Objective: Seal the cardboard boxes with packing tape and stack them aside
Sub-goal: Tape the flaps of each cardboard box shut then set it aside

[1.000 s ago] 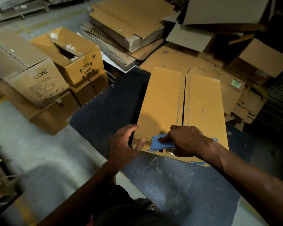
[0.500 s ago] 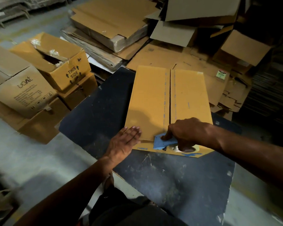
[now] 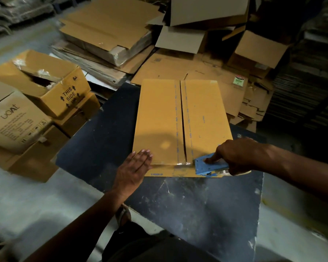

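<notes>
A flat yellow-brown cardboard box (image 3: 159, 118) is lying on the dark scuffed desk (image 3: 206, 208), its centre seam facing up. The right hand (image 3: 237, 156) is gripping a blue tape dispenser (image 3: 208, 165) at the box's near edge, fingers curled round it. The left hand (image 3: 134, 171) is pressing flat, fingers straight, on the near-left corner.

A warehouse packing area: heaps of flattened brown cardboard sheets (image 3: 110, 33), printed brown shipping cartons (image 3: 51, 86), bare grey concrete floor (image 3: 36, 201), a scuffed dark worktop (image 3: 206, 214).
</notes>
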Action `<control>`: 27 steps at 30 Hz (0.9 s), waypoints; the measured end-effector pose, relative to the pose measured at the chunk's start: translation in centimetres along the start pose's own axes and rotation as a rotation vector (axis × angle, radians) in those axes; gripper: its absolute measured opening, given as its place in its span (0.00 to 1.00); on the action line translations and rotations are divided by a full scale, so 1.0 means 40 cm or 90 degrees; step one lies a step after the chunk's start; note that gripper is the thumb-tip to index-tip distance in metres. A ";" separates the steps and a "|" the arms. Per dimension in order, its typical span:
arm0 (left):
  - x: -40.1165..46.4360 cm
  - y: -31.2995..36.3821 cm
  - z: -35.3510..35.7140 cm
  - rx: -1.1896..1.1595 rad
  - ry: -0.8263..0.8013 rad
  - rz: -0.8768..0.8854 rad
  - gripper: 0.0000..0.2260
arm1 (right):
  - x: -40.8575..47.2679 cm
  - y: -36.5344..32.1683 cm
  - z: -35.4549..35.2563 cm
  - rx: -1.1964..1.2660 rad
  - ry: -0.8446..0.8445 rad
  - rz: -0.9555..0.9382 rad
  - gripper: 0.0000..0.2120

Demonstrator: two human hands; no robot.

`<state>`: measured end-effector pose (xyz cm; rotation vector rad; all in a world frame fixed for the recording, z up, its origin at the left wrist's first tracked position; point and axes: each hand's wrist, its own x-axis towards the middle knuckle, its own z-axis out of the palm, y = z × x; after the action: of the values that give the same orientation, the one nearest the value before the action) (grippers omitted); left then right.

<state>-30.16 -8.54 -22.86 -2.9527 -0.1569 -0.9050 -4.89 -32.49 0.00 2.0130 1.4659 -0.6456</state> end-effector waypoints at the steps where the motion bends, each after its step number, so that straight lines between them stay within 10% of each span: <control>1: 0.001 0.006 -0.007 -0.007 -0.017 -0.003 0.20 | -0.003 0.002 -0.001 -0.002 -0.004 -0.002 0.36; 15: 0.211 0.321 -0.059 -0.092 -0.404 -0.052 0.41 | 0.030 0.016 0.005 -0.012 0.008 -0.036 0.33; 27: 0.188 0.297 -0.014 -0.072 -0.244 -0.011 0.24 | -0.027 0.114 0.037 0.063 -0.013 -0.032 0.38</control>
<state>-22.96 -19.78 -18.40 -3.2030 -0.1485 -0.3499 -0.93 -35.33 0.38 2.0441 1.5033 -0.7710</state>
